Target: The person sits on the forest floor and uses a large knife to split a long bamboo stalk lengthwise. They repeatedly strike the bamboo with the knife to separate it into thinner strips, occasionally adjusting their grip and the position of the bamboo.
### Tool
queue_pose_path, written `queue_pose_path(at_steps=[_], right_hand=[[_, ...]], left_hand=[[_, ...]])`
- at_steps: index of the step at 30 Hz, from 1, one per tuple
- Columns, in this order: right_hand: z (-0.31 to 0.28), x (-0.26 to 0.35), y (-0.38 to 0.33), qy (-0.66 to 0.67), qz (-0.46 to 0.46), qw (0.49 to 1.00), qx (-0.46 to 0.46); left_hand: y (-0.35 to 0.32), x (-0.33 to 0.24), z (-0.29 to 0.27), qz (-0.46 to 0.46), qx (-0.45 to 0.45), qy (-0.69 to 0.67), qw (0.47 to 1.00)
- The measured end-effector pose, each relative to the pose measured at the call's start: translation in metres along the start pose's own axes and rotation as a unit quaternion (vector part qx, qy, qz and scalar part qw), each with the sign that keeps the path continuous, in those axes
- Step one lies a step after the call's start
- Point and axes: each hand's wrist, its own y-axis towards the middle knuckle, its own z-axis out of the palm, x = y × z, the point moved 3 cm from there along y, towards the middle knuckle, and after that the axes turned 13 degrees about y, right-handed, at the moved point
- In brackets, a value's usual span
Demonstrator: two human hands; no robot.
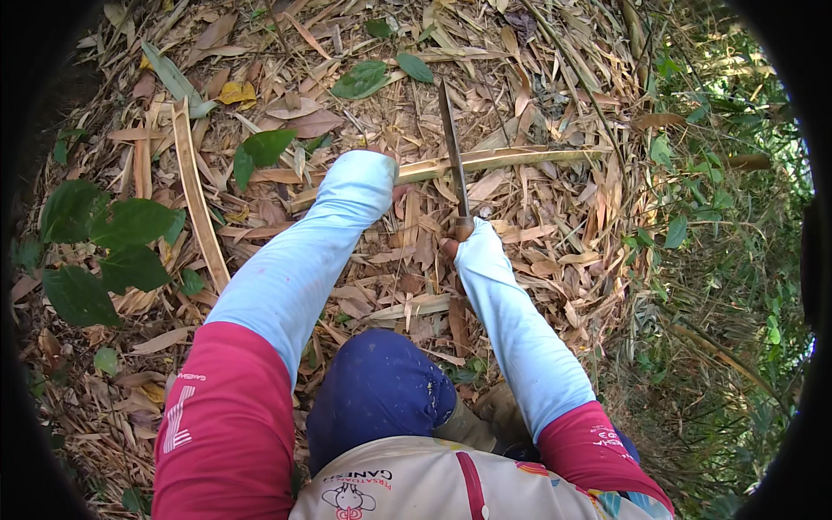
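My left hand (384, 166) is mostly hidden behind its pale blue sleeve; it reaches down onto one end of a long split bamboo piece (511, 159) lying across the leaf litter. My right hand (464, 236), in the same pale blue sleeve, is closed around the wooden handle of a long knife (452, 147). The blade points away from me and crosses over the bamboo piece. My knee in dark blue trousers (377, 390) is bent below the hands.
Dry bamboo husks and leaves cover the ground. Another long bamboo strip (198, 204) lies at the left. Green leafy plants (104, 247) stand at the left, and thin green stems (719, 225) drop away at the right.
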Motion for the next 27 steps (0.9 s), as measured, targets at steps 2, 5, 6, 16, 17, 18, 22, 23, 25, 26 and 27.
queue_pose_path(at_steps=[2,5,6,16,17,18,22,23,25,26,27], right_hand=[[-0.004,0.01,-0.003,0.059,-0.009,0.998,0.012],[-0.022,0.075,-0.033,0.147,-0.117,0.982,-0.015],[-0.029,0.091,-0.04,0.19,-0.177,0.965,-0.032],[0.001,-0.018,-0.002,-0.085,-0.031,0.995,-0.04],[-0.003,0.003,-0.005,-0.045,0.0,0.999,-0.003],[-0.008,0.012,-0.011,-0.002,0.04,0.999,0.028],[-0.026,0.028,-0.015,0.094,-0.065,0.993,-0.005],[-0.03,0.06,-0.032,0.189,-0.065,0.98,0.005],[-0.036,0.104,-0.055,0.332,-0.168,0.928,-0.012],[-0.038,0.101,-0.049,0.331,-0.27,0.904,-0.025],[-0.036,0.094,-0.045,0.323,-0.304,0.895,-0.04]], left_hand=[[0.006,0.001,0.008,0.001,-0.014,0.014,1.0],[0.007,0.003,0.014,-0.002,-0.001,-0.002,1.0],[0.004,0.005,0.013,-0.002,-0.017,-0.007,1.0],[-0.006,-0.001,0.001,0.0,-0.055,-0.017,0.998],[-0.007,0.001,0.004,-0.003,-0.077,-0.006,0.997],[-0.011,-0.002,0.005,0.005,-0.072,-0.01,0.997],[-0.01,-0.002,-0.004,0.002,-0.069,-0.013,0.998],[-0.011,0.001,-0.003,-0.003,-0.074,-0.022,0.997],[-0.009,0.002,0.001,0.006,-0.078,-0.031,0.996],[-0.008,0.001,0.002,0.01,-0.078,-0.031,0.996],[-0.008,0.001,0.002,0.011,-0.078,-0.03,0.996]])
